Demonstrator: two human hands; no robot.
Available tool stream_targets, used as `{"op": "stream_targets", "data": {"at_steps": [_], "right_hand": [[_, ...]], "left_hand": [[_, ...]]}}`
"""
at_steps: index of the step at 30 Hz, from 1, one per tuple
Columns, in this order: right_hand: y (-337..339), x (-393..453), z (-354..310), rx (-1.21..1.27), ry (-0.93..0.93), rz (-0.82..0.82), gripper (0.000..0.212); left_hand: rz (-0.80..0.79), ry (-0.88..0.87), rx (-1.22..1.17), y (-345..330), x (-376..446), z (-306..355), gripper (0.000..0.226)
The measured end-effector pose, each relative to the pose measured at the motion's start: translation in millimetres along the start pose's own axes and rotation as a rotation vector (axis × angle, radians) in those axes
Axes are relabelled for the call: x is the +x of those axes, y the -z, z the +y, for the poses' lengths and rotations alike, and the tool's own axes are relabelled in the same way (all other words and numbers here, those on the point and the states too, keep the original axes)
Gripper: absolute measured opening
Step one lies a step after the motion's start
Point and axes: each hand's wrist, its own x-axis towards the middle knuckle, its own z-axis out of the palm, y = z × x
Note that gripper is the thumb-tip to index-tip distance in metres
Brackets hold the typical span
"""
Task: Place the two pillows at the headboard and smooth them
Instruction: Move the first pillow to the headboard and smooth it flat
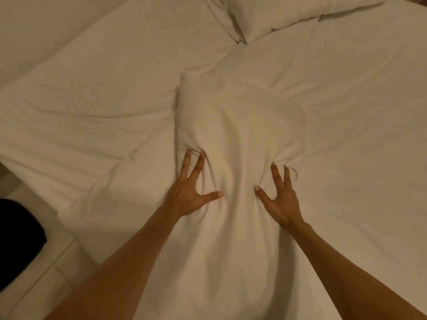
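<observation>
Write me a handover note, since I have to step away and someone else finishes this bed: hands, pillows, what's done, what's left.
Left hand: fingers spread, gripping into the near pillow, fabric bunched under the fingertips.
Right hand: the same, on that pillow's right side.
Near pillow: lying mid-bed on the white sheet, wrinkled.
Second pillow: at the frame's top edge, crumpled, partly out of view.
Done: nothing visibly finished; no headboard in view.
Left: move both pillows to the headboard, then smooth them.
</observation>
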Motion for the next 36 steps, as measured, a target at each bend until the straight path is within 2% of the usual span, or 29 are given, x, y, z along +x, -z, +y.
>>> {"op": "stream_targets", "data": {"at_steps": [6, 10, 18, 23, 28, 36], "right_hand": [[17, -25, -32, -0.027, 0.133, 0.032, 0.08], [46, -43, -54, -0.109, 0.164, 0.015, 0.08], [111, -109, -135, -0.222, 0.262, 0.051, 0.085], [127, -153, -204, -0.284, 0.276, 0.083, 0.086], [115, -179, -273, -0.324, 0.327, 0.111, 0.083], [34, -197, -389, -0.323, 0.341, 0.124, 0.085]], "left_hand": [[0.01, -0.101, -0.067, 24, -21, 32, 0.111], [0.088, -0.165, -0.096, 46, -40, 45, 0.098], [0.225, -0.124, -0.174, 130, -118, 79, 0.094], [0.297, -0.104, -0.193, 191, -173, 82, 0.092], [0.349, -0.084, -0.217, 247, -213, 52, 0.091], [0.34, -0.079, -0.222, 340, -239, -55, 0.091]]}}
